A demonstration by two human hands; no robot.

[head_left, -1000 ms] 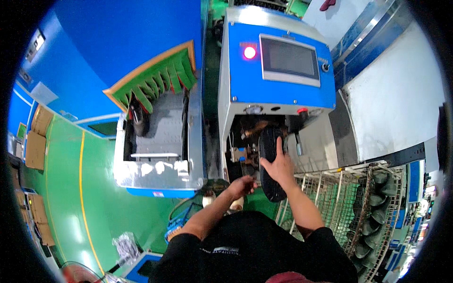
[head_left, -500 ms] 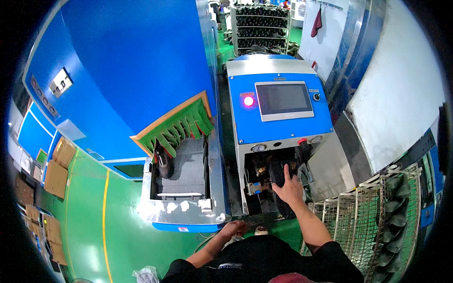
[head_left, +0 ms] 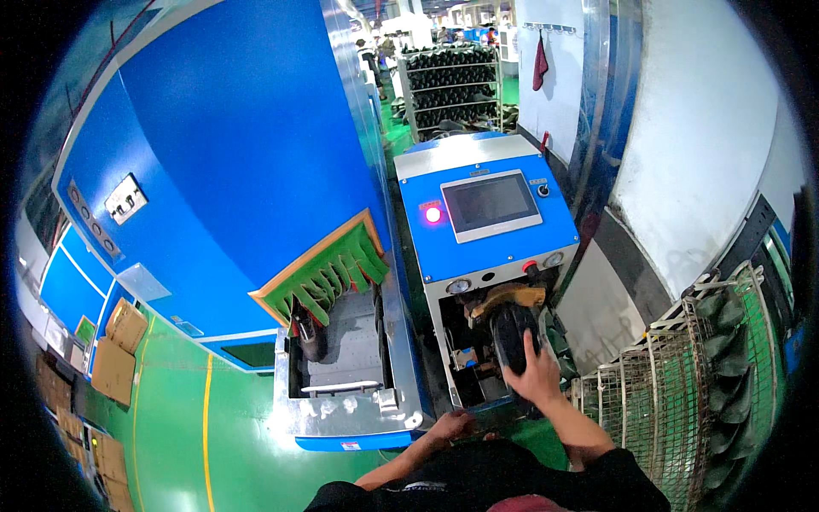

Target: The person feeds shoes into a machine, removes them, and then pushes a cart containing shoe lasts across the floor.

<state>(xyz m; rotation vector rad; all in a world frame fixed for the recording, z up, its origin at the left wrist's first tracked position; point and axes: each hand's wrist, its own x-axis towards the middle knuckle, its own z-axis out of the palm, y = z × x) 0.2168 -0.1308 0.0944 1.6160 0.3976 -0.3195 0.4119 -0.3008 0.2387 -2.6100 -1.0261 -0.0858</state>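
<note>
In the open front bay of a blue-and-white machine (head_left: 503,205) stands a black shoe (head_left: 510,331), its toe end beneath a tan curved pad (head_left: 510,297). My right hand (head_left: 537,375) grips the near end of the shoe, thumb on its left side and index finger stretched along it. The other fingers of that hand are mostly hidden. Low at the machine's near left corner is my left hand (head_left: 452,425), its fingers curled; whatever they may hold is too small to make out.
Left of the machine, a metal conveyor tray (head_left: 345,358) carries a dark shoe (head_left: 311,337) beside green curtain strips (head_left: 328,277). A wire rack (head_left: 657,392) with dark shoe parts stands close on my right. Cardboard boxes (head_left: 113,371) sit at far left; a loaded shelf rack (head_left: 452,90) is behind.
The tan pad now shows plainly over the shoe's toe end. My right hand has shifted toward the near end of the shoe. The whole view has tilted upward.
</note>
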